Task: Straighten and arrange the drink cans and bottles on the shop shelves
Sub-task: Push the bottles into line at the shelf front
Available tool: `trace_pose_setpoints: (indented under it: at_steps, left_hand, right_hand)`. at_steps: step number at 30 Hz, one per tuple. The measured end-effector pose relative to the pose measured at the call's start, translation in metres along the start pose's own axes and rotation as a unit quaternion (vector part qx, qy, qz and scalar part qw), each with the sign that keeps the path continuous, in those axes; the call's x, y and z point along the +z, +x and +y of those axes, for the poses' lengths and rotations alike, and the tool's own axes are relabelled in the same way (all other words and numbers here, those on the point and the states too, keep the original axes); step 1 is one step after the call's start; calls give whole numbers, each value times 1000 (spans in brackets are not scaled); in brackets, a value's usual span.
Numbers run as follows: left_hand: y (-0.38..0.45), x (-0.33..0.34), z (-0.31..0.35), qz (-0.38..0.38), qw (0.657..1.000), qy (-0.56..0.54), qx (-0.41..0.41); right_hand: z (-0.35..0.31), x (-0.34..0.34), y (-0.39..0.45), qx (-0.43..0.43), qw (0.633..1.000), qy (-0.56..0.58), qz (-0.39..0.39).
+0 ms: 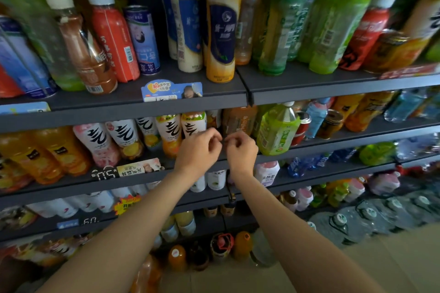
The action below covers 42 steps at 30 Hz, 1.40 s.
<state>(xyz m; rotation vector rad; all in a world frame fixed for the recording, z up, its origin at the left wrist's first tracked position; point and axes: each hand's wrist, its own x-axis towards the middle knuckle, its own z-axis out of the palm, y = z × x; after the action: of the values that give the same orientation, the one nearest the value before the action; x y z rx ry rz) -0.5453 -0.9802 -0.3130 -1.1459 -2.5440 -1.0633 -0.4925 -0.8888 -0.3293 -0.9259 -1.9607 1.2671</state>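
My left hand [198, 150] and my right hand [240, 150] hover side by side at the front of the middle shelf [333, 144], knuckles nearly touching. The fingers of both are curled and I see nothing in either hand. Just behind them stand a white-labelled juice bottle [193, 123] and a brown tea bottle [239, 120]. A green tea bottle [277, 128] leans at the shelf front to the right of my right hand. On the top shelf [190, 104] a yellow bottle with a navy label [222, 28] stands forward of its row.
Orange juice bottles [47, 152] fill the middle shelf's left end. Cans [331, 122] and bottles lie tilted on its right. Lower shelves hold white and blue bottles, and large water jugs [369, 219] stand on the tan floor at the right.
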Motion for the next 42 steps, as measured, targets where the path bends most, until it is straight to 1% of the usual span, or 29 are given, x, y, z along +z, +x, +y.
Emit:
trace_pose_setpoints:
  at_steps: [3, 5, 8, 11, 13, 16, 19, 22, 24, 28, 30, 33, 36, 38, 42]
  left_hand:
    - [6, 8, 49, 15, 992, 2, 122]
    - [14, 16, 82, 38, 985, -9, 166]
    - [34, 27, 132, 71, 982, -46, 167]
    - [53, 45, 179, 84, 981, -93, 150]
    - [63, 60, 209, 102, 978, -118, 139]
    - [77, 86, 253, 122, 978, -127, 116]
    - [88, 110, 295, 119, 980, -133, 93]
    - [101, 126, 324, 110, 980, -127, 105]
    - [113, 132, 335, 109, 980, -117, 122]
    - [140, 140, 345, 107, 981, -110, 118]
    - [153, 144, 347, 106, 981, -113, 115]
    - [173, 153, 351, 93, 983, -129, 97]
    - [192, 171, 364, 60, 985, -145, 71]
    - [204, 182, 372, 38, 990, -121, 62]
    - [234, 192, 380, 17, 998, -56, 39]
  right_hand:
    - [-9, -45, 5, -31, 997, 20, 71]
    - [-18, -80, 14, -54, 992, 30, 112]
    - [-30, -130, 34, -87, 982, 26, 165]
    - [-31, -179, 55, -106, 977, 24, 185]
    - [-25, -212, 69, -114, 976, 26, 184]
    - [-16, -267, 93, -116, 977, 24, 179]
    - [-8, -318, 118, -113, 979, 8, 168]
    - [-2, -352, 143, -107, 982, 3, 158]
    - [-3, -362, 160, -117, 982, 1, 149]
    - [-5, -367, 189, -127, 982, 3, 140]
    - [-7, -367, 205, -118, 985, 1, 127]
    - [-9, -373, 222, -97, 993, 6, 72]
    - [-9, -391, 242, -52, 998, 5, 17]
    - [-8, -401, 260, -32, 999, 6, 11]
    - [-15, -408, 296, -34, 999, 29, 10]
